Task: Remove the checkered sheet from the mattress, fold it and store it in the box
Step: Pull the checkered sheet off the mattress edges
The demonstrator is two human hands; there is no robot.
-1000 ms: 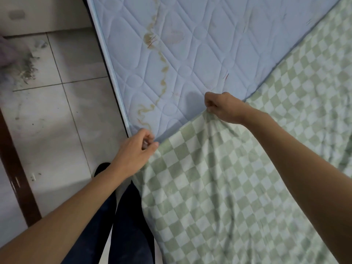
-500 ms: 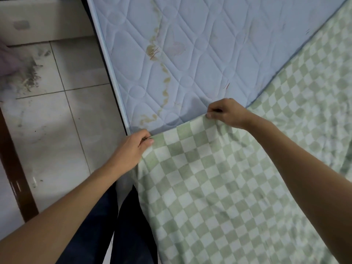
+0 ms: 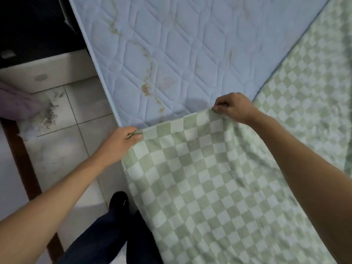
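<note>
The green-and-white checkered sheet (image 3: 200, 178) covers the near and right part of the pale blue quilted mattress (image 3: 171, 54), whose far part is bare and stained. My left hand (image 3: 122, 141) pinches the sheet's edge at the mattress's left side. My right hand (image 3: 233, 107) grips the same edge further right, lifting it off the mattress. The edge hangs stretched between both hands. No box is in view.
Pale floor tiles (image 3: 62, 153) lie left of the mattress, with a dirty patch (image 3: 49, 113) and a purple cloth (image 3: 17, 105) beside it. A dark wooden strip (image 3: 22, 159) runs along the floor. My dark-trousered legs (image 3: 114, 235) stand at the mattress's near left edge.
Both hands have pulled the sheet's edge toward me and raised it, so more bare mattress shows. The view has tilted up, showing a dark gap at the far left.
</note>
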